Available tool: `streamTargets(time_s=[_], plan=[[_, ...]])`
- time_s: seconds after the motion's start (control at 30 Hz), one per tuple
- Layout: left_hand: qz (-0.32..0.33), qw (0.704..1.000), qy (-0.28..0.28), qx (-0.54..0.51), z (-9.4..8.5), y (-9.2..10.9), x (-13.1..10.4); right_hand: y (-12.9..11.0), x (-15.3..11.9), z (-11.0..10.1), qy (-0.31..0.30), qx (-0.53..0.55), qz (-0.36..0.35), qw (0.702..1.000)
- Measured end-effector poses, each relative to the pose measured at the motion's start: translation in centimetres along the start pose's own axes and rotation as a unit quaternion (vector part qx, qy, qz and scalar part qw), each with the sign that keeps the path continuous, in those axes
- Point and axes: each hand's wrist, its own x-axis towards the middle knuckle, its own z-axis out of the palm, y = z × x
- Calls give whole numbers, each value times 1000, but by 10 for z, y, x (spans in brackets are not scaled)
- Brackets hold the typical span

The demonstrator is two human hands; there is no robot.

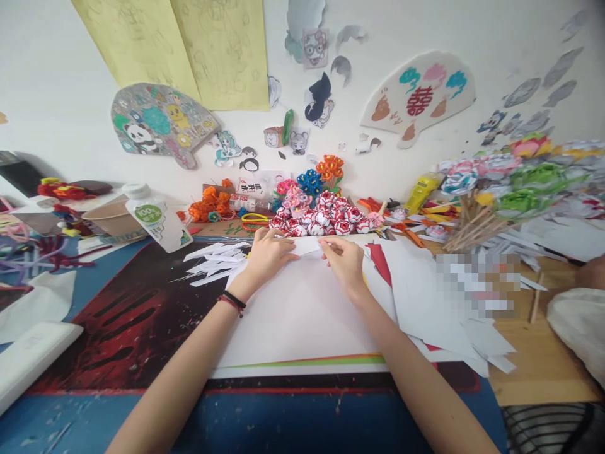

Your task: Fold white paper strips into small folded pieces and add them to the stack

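A small white piece of paper (306, 248) stretches between my two hands above a stack of large white sheets (307, 315). Its left end is gripped by the thumb and fingers of my left hand (268, 255), which wears dark bands at the wrist. Thumb and forefinger of my right hand (346, 260) pinch the right end. Green and orange edges of coloured sheets show under the front of the stack. Left of my left hand lies a loose pile of white paper strips (212, 261).
Red-and-white paper flowers (331, 217) crowd the back, by the wall. A white bottle (155, 217) and a paper bowl (113, 221) stand left. More white sheets (425, 296) and a bunch of stick-stemmed flowers (491, 195) lie right. Part of another person (581, 321) shows at the right edge.
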Motion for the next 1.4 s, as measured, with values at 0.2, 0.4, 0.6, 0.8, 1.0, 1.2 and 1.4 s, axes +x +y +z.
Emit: streamTargets(time_s=[0.2, 0.4, 0.6, 0.8, 1.0, 1.2, 1.4], plan=[[-1, 997, 70, 36, 5, 0, 1, 0, -1, 0, -2, -8, -4, 1000], [-116, 970, 205, -59, -24, 21, -1, -6, -1, 2, -49, 40, 35, 997], [-211, 930, 138, -269, -35, 38, -20, -23, -10, 8, -124, 207, 52, 969], [-255, 940, 149, -170, -18, 38, -35, -29, -19, 12, -178, 170, 99, 964], [-17, 979, 166, 117, -16, 36, -50, -27, -25, 17, -196, 168, 126, 958], [96, 962, 153, 203, -21, 44, -54, -25, -24, 17, -183, 216, 100, 954], [32, 981, 152, 112, -24, 52, -52, -28, -23, 13, -163, 136, 54, 976]])
